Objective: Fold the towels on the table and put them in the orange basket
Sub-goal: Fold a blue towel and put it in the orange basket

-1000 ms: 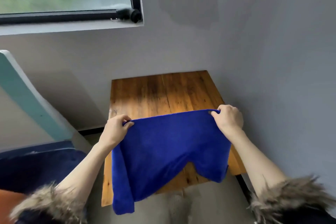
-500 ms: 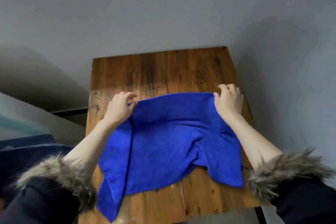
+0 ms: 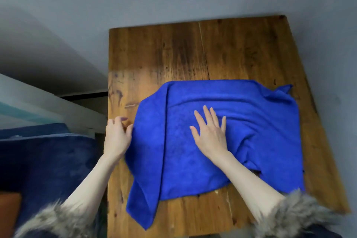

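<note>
At the lower left edge of the frame an orange corner shows beside dark blue fabric; it may be the basket, but too little is visible to be sure. Moving right, your left hand sits at the towel's left edge with fingers loosely curled; whether it pinches the cloth or only touches it I cannot tell. Take that edge firmly before you pull. The blue towel lies across the middle of the wooden surface, rumpled, with a flap folded over along its left side and a long tail reaching toward the bottom of the frame. Your right hand lies flat on the towel's centre, fingers straight and spread, grasping nothing. Keep that palm as an anchor and sweep outward toward the right, where ridges run and the upper right corner is bunched. Flatten those and square the corners first, or the fold will likely come out crooked.
</note>
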